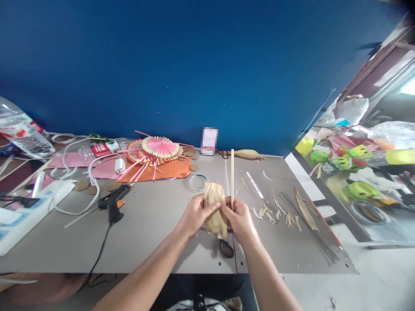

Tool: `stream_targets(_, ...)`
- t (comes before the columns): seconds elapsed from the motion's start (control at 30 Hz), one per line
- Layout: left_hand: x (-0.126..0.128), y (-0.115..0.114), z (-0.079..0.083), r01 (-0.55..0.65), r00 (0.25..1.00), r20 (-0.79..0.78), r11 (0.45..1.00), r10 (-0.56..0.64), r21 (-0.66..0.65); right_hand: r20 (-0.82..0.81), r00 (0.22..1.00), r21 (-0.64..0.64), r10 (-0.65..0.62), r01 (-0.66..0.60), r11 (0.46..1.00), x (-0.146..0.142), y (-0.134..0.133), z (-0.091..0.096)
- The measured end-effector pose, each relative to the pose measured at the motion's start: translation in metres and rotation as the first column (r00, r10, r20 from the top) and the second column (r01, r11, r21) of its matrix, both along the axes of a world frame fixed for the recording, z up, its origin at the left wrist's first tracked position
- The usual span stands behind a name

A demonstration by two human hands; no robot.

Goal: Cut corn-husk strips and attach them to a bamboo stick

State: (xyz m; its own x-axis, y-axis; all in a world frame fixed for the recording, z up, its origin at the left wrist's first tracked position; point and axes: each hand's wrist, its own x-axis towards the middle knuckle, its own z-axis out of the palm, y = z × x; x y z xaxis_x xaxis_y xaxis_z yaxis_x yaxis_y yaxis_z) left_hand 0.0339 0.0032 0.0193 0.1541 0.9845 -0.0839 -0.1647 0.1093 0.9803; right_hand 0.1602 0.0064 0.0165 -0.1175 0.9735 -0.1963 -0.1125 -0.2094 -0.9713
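Dry husk [215,220] in fingers of left hand [193,214], pale stick [232,175] in fingers of right hand [241,220], near tabletop [145,242] front edge.

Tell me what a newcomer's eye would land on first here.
Probably the pink-and-green pleated paper rosette, bright at the back of the table, left of centre, before the deep-blue wall. Next, front and centre, the left hand holds a pale dried husk, while a light stick rises upright from the right hand.
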Motion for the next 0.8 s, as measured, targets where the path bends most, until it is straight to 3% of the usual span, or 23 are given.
stream_targets(0.37,-0.003,0.002,-0.004,0.043,0.99,-0.134,0.998,-0.036,0.049,0.071,0.997,0.016,0.024,-0.025,1.0,0.002,0.0,-0.003)
stream_targets(0.53,0.001,0.006,-0.012,-0.049,0.947,-0.31,0.991,0.087,0.127,0.084,0.995,0.065,0.045,-0.05,0.997,-0.004,-0.005,0.0)
stream_targets(0.67,0.0,0.013,-0.026,-0.164,0.911,-0.356,0.975,0.208,0.148,0.028,0.994,0.135,0.109,-0.112,0.984,-0.004,-0.015,0.02)
stream_targets(0.8,-0.009,0.021,-0.034,-0.192,0.947,-0.248,0.979,0.202,0.064,-0.2,0.979,0.183,0.049,-0.012,0.983,0.023,-0.025,0.059)
